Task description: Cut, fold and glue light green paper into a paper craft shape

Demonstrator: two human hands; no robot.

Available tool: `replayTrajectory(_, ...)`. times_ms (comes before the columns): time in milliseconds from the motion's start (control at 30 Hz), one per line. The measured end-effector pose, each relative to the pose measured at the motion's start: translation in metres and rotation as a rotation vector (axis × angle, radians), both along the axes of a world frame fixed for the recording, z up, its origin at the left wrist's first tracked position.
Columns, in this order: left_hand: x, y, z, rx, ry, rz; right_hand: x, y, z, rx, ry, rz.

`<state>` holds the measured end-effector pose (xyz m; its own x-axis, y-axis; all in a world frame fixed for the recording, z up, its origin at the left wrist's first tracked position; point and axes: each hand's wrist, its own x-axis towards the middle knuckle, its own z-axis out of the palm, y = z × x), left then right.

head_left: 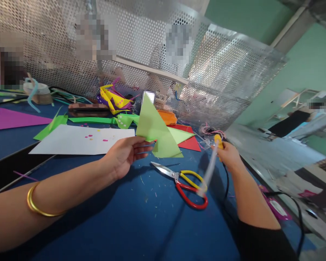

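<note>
My left hand (126, 154) pinches a light green folded paper (154, 127) by its left edge, holding it upright above the blue table (119, 217). In my right hand (230, 156) is a yellow hot glue gun (218, 140), mostly covered by my fingers. A long translucent glue stick (210, 168), blurred by motion, sticks out of it toward me, and a black cord hangs below. Between my hands lie scissors (176, 176) with one yellow and one red handle, blades apart. The glue stick's near end overlaps their handles from my view.
A white sheet (78, 141) with small pink and yellow bits lies left. Behind are green strips (92, 120), a brown pencil case (88, 110), a yellow and purple paper piece (114, 99) and red paper (188, 137). A perforated metal screen (141, 43) borders the far side.
</note>
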<state>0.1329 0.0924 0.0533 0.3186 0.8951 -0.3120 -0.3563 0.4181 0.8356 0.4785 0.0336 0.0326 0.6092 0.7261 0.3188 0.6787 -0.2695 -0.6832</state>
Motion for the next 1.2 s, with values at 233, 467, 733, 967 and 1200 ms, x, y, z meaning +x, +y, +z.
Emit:
replayTrajectory(233, 0.0, 0.0, 0.002, -0.059, 0.012, 0.001, 0.001, 0.012, -0.018, -0.351, -0.388, -0.213)
replayTrajectory(467, -0.004, 0.004, 0.01, -0.031, -0.028, 0.031, 0.003, 0.019, -0.011, -0.516, -0.538, -0.204)
replayTrajectory(733, -0.002, -0.002, 0.005, -0.049, -0.041, -0.018, -0.047, 0.006, 0.022, -0.325, -0.574, -0.03)
replayTrajectory(967, 0.002, -0.019, 0.007, -0.074, 0.037, -0.156, -0.158, -0.012, 0.028, 0.097, 0.127, 0.596)
replayTrajectory(1200, 0.001, -0.024, 0.004, 0.096, 0.054, -0.278, -0.163, -0.014, 0.022, 0.145, 0.695, 0.547)
